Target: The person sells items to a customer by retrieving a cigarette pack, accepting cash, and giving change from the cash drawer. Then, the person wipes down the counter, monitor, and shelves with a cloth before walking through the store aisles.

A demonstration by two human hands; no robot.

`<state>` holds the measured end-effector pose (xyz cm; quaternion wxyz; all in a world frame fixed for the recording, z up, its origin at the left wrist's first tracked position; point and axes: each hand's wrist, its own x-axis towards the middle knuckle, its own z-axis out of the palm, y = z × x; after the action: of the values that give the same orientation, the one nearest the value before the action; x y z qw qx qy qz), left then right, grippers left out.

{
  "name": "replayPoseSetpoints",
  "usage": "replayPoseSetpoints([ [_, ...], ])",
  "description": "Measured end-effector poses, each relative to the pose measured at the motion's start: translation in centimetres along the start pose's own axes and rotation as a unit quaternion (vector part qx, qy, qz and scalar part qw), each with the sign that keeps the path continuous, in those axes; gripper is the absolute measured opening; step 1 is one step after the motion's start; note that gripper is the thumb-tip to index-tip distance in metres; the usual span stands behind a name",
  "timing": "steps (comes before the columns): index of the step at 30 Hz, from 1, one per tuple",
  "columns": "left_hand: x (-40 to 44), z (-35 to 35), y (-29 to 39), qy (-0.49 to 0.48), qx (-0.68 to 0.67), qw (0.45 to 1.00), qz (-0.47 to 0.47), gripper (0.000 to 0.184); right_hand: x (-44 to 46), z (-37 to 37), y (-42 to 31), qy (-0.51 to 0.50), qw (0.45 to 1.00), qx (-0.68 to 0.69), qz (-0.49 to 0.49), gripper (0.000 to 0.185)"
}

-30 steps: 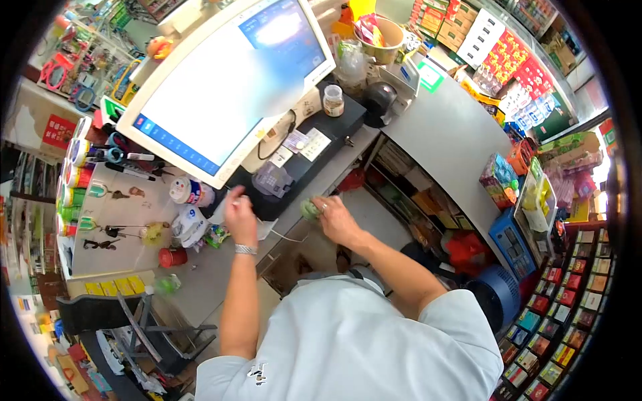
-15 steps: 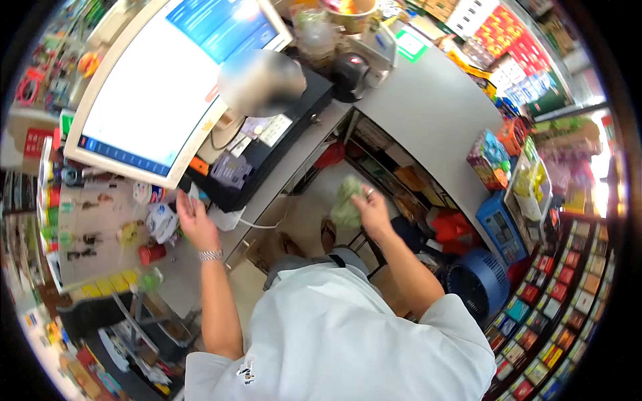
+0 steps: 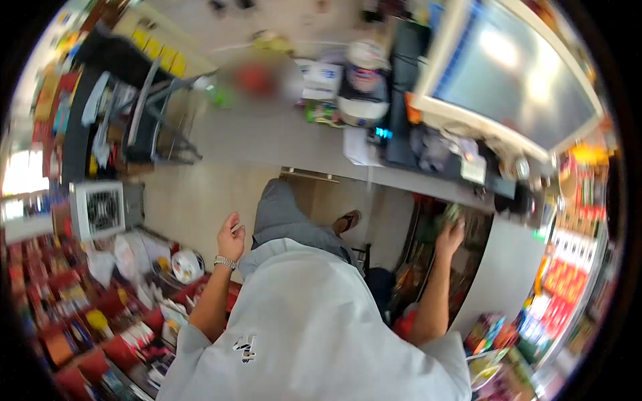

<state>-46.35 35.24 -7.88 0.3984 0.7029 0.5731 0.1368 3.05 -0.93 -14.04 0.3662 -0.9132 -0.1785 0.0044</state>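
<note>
My right hand (image 3: 450, 236) is closed around a crumpled green cloth (image 3: 452, 212); both are smeared by motion. It hangs at the front edge of the grey counter (image 3: 261, 137), before the dark shelves under it. My left hand (image 3: 231, 237) is off to the left above the floor, fingers loosely bent and apart, holding nothing I can see. A metal watch band (image 3: 225, 262) circles that wrist. On the counter ahead are a monitor (image 3: 515, 73), a white tub with a dark band (image 3: 364, 87) and a white sheet of paper (image 3: 361, 147).
A dark folding chair (image 3: 150, 123) stands at the upper left. Below it is a white box-shaped fan (image 3: 100, 210). Red shelves with packaged goods (image 3: 73, 301) fill the lower left. To the right, the counter's side wing (image 3: 498, 267) runs toward me, with colourful packages beside it.
My view and body have turned left, so the monitor now sits at the right. My left hand has come away from the counter by the monitor. The cloth stays in my right hand.
</note>
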Motion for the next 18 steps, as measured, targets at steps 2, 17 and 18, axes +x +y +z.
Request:
replayPoseSetpoints([
  [2, -1.5, -1.5, -3.3, 0.047, -0.028, 0.997, -0.050, 0.046, -4.0, 0.4, -10.0, -0.196, 0.940, 0.216, 0.177, 0.036],
  [17, -4.5, -13.0, -17.7, 0.164, -0.140, 0.937, -0.273, 0.039, -8.2, 34.0, -42.6, -0.171, 0.915, -0.102, -0.351, 0.046],
  [18, -5.2, -14.8, -18.0, 0.174, -0.147, 0.933, -0.280, 0.039, -9.2, 36.0, -42.9, -0.177, 0.909, -0.099, -0.363, 0.046],
])
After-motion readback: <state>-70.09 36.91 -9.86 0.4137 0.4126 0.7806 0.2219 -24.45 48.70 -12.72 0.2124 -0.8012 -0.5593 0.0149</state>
